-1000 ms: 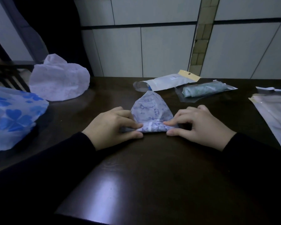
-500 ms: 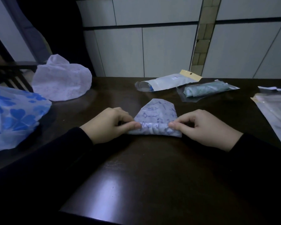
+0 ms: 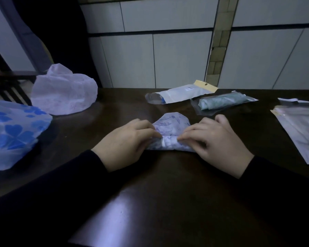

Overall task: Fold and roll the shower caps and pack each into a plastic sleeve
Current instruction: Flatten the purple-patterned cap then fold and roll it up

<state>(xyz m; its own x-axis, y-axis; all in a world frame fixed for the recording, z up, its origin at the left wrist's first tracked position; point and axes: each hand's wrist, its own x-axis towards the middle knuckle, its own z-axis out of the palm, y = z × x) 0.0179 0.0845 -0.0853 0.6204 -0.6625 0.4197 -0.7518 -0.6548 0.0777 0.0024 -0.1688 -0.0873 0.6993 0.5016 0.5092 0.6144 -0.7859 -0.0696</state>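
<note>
Both hands, left hand (image 3: 127,139) and right hand (image 3: 216,139), pinch the rolled near edge of the shower cap (image 3: 169,132) (its rounded tip points toward the tabletop's (image 3: 168,184) far edge), fingers curled onto it.

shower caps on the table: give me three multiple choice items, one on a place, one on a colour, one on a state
1. Where does the cap with blue hearts lie on the table?
A. at the left edge
B. against the wall on the right
C. between the hands

2. What colour is the rolled cap in the clear sleeve?
A. red
B. teal green
C. yellow

3. What state is the cap being rolled in?
A. fully spread flat
B. already in a sleeve
C. partly rolled, a rounded flap still flat

Key: 1 A, it sits far left, beside the pale pink cap. 2 B, teal green shows through the plastic. 3 C, the left hand and right hand each have a grip on the roll, with the flap lying beyond it.
</note>
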